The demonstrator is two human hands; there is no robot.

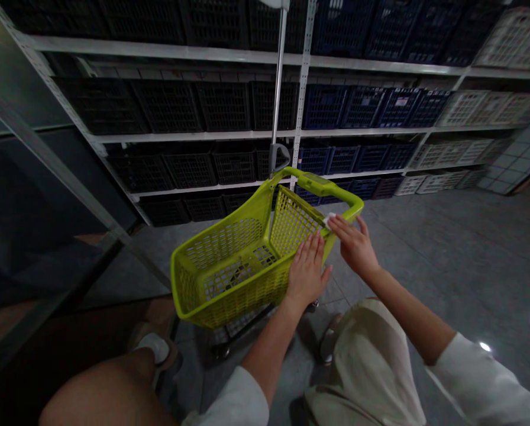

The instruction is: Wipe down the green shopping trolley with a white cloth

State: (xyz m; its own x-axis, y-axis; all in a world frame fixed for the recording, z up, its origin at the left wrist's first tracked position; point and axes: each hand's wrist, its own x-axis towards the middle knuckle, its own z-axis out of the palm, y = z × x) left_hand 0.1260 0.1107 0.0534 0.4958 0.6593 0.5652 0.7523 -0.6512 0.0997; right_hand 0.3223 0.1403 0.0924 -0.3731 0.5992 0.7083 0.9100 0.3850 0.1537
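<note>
Head view: lime-green plastic shopping basket on a wheeled trolley frame, standing on the grey tile floor just in front of my knees, tilted in the frame toward the shelving. Left arm reaches forward and up, wrist bent back, left hand laid flat against the basket's near wall, just below the rim. Left fingers spread apart, pressing on the plastic, not wrapped round it. Right arm comes across from the side, elbow out, right hand turned palm-down at the far corner of the rim near the handle bar. Right fingers close together on a small white wipe, pinning it to the rim. Metal trolley pole rises behind the basket, with a grey grip at its foot. Beyond stand white metal shelves loaded with black crates and blue crates.
</note>
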